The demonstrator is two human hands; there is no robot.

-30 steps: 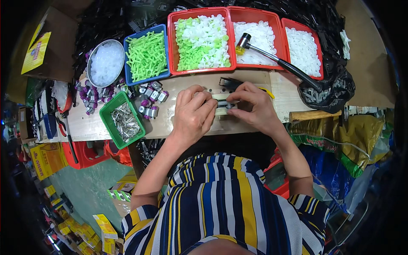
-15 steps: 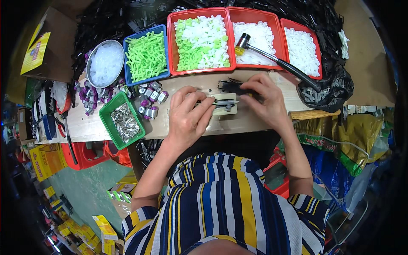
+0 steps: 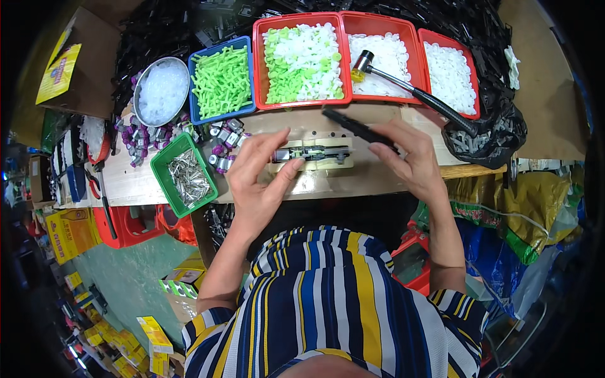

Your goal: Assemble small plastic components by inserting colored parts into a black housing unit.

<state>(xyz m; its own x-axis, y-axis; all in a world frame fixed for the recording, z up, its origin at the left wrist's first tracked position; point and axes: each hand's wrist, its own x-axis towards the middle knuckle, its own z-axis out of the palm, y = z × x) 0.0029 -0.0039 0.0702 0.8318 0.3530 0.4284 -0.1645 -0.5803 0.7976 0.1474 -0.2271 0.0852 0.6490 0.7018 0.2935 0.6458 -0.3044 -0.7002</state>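
Note:
My left hand [image 3: 259,176] has its thumb and fingers around the left end of a narrow grey-and-black mechanism [image 3: 315,153]. That mechanism lies lengthwise in a cream-coloured block [image 3: 345,163] on the bench, its inner parts facing up. Off to the right, my right hand [image 3: 413,154] grips one end of a long black plastic piece [image 3: 356,128], which is raised and slants up to the left beyond the block. Its far end is free. A few small dark bits [image 3: 333,133] rest on the bench just behind the block.
Behind the work are red trays [image 3: 301,104] of white and green parts, a blue tray [image 3: 224,116] of green sticks and a metal bowl [image 3: 138,104]. A hammer [image 3: 403,85] spans the right trays. A green tray [image 3: 200,203] of metal pins stands left, near purple-and-grey pieces [image 3: 135,143].
My right hand has drawn back rightward and lifted the black plastic piece off the bench. My left hand has shifted left and spread, uncovering the mechanism. The view has moved slightly.

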